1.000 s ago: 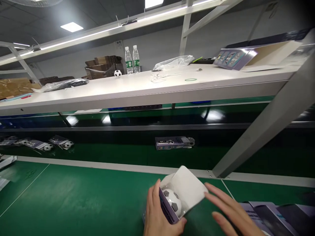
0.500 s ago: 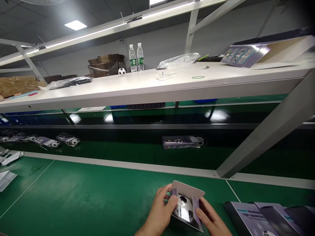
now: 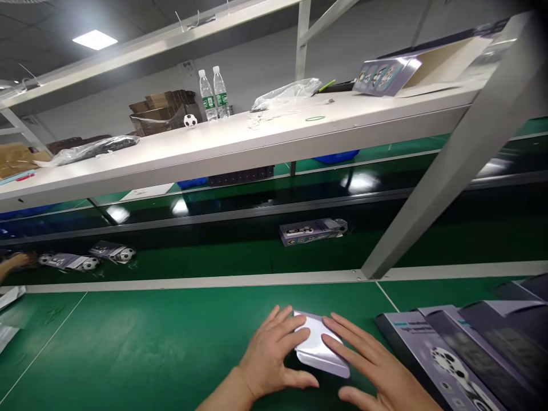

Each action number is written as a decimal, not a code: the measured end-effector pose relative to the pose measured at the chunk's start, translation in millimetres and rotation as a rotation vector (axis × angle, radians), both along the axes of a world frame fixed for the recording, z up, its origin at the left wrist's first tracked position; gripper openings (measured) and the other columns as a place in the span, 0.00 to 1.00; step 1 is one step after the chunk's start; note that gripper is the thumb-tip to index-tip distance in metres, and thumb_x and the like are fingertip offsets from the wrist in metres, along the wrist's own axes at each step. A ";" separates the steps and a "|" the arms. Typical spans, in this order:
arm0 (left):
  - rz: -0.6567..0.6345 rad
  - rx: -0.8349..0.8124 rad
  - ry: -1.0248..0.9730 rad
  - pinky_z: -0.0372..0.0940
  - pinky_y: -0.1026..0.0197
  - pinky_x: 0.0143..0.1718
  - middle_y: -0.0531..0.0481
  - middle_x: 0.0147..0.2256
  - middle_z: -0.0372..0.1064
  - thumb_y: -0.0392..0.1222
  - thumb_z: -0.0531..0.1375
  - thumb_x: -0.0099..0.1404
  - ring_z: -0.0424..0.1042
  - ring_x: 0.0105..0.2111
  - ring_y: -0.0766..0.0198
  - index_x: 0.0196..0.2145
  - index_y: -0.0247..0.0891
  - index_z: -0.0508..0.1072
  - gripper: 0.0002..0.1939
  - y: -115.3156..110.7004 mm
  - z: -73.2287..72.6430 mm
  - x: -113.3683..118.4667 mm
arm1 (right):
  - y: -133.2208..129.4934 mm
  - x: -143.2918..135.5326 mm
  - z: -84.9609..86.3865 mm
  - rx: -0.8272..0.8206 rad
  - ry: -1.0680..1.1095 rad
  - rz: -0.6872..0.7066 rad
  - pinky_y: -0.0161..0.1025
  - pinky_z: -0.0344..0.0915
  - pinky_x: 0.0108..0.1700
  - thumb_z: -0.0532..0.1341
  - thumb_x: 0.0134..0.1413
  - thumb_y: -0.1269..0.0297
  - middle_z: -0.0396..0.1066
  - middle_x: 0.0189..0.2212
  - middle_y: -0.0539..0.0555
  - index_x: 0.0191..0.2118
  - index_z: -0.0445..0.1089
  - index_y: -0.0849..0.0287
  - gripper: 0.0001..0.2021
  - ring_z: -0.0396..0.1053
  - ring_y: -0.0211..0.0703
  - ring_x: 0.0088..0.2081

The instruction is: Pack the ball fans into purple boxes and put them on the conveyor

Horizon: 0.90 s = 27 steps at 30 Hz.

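A small purple cardboard box (image 3: pixel 322 346) stands at the front of the green table, its pale end flap folded over the opening. My left hand (image 3: pixel 278 354) lies with stretched fingers on the flap's left side, the thumb apart below. From the right, my right hand (image 3: pixel 363 357) rests spread fingers on the same flap, its thumb also apart. Whatever is inside the box is hidden by the flap. Right of my right hand, several purple boxes (image 3: pixel 445 348) printed with football-patterned balls lie overlapping.
Beyond the table's pale edge, a packed box (image 3: pixel 310 230) lies on the dark conveyor, with more packages (image 3: pixel 113 251) to the left. A co-worker's hand (image 3: pixel 21 260) reaches in at far left. A slanting metal post (image 3: pixel 436 188) supports the white shelf (image 3: pixel 180 162), which holds bottles (image 3: pixel 214 97) and a small ball.
The box's end flap has folded down, covering the black-and-white ball that showed inside. My hands have moved from gripping its sides to lying on top. The view has tilted.
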State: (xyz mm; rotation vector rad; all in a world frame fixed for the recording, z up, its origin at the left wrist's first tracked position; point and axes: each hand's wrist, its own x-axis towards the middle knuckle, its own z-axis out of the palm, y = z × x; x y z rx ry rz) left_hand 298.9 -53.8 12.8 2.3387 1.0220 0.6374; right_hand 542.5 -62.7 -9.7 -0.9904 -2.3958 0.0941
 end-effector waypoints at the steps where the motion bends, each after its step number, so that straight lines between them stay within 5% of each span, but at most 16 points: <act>1: -0.003 -0.016 0.043 0.42 0.43 0.63 0.43 0.56 0.63 0.55 0.66 0.53 0.52 0.61 0.50 0.53 0.40 0.66 0.32 -0.1 2.8 -1.6 | -1.2 1.6 1.7 0.007 -0.047 -0.008 0.47 0.68 0.50 0.62 0.51 0.51 0.61 0.58 0.53 0.61 0.55 0.46 0.32 0.59 0.54 0.58; 7: -0.006 0.036 0.112 0.48 0.49 0.62 0.40 0.55 0.63 0.46 0.58 0.64 0.52 0.61 0.54 0.52 0.36 0.67 0.20 0.9 11.2 3.8 | -1.5 -10.1 10.1 0.112 0.037 -0.034 0.43 0.70 0.49 0.59 0.56 0.63 0.65 0.55 0.54 0.54 0.65 0.48 0.19 0.60 0.50 0.57; 14: -0.017 0.098 0.087 0.56 0.54 0.59 0.41 0.53 0.65 0.47 0.49 0.70 0.59 0.58 0.55 0.50 0.38 0.70 0.18 4.9 22.1 2.8 | 0.8 -16.4 20.0 0.146 0.126 -0.067 0.47 0.72 0.45 0.57 0.57 0.65 0.69 0.50 0.52 0.53 0.66 0.43 0.18 0.67 0.50 0.52; 19: -0.059 0.073 0.115 0.53 0.53 0.61 0.44 0.56 0.63 0.43 0.48 0.70 0.56 0.60 0.56 0.53 0.41 0.68 0.18 3.2 29.5 0.9 | -4.3 -15.3 12.7 0.061 0.110 -0.058 0.45 0.71 0.47 0.55 0.58 0.64 0.65 0.54 0.49 0.56 0.62 0.41 0.20 0.60 0.51 0.57; 23: -0.037 0.044 0.235 0.46 0.46 0.62 0.48 0.58 0.60 0.45 0.52 0.67 0.52 0.61 0.53 0.55 0.48 0.65 0.18 -3.4 23.1 -6.0 | -13.0 -15.6 2.0 0.062 -0.015 -0.062 0.48 0.70 0.48 0.57 0.57 0.59 0.58 0.59 0.51 0.61 0.54 0.43 0.26 0.55 0.56 0.59; 27: 0.001 0.037 0.231 0.44 0.39 0.61 0.47 0.60 0.55 0.44 0.58 0.64 0.50 0.62 0.49 0.57 0.51 0.60 0.24 -9.1 9.5 -6.9 | -18.5 -17.9 -11.9 0.121 -0.004 -0.121 0.54 0.66 0.51 0.55 0.56 0.69 0.57 0.60 0.53 0.62 0.51 0.44 0.29 0.52 0.57 0.61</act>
